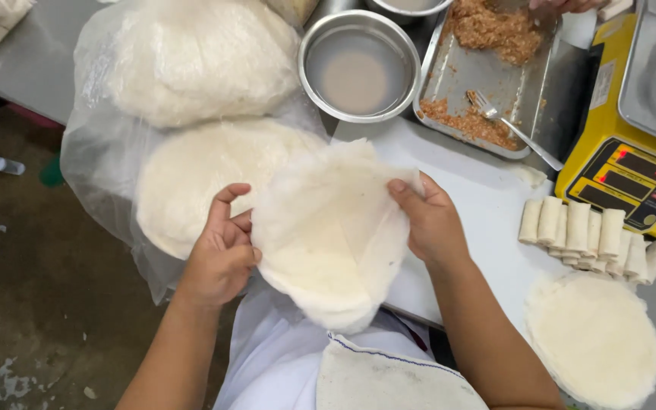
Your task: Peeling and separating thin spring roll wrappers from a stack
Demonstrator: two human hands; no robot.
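Wrapper stack (328, 243): held up just in front of the white cutting board (487, 220), edges lifted, seemingly for peeling.
Left hand (222, 254): grip closed on stack's left edge.
Right hand (430, 224): grip pinched on stack's right edge.
Rolled pieces (594, 235): laid right of board.

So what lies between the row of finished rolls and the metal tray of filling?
In the head view, only bare white board separates the rolls from the tray.

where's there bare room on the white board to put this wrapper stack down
The white board is bare between the right hand and the rolled spring rolls, below the metal tray. It is crowded left of the left hand, where wrapper piles on a plastic bag fill the space.
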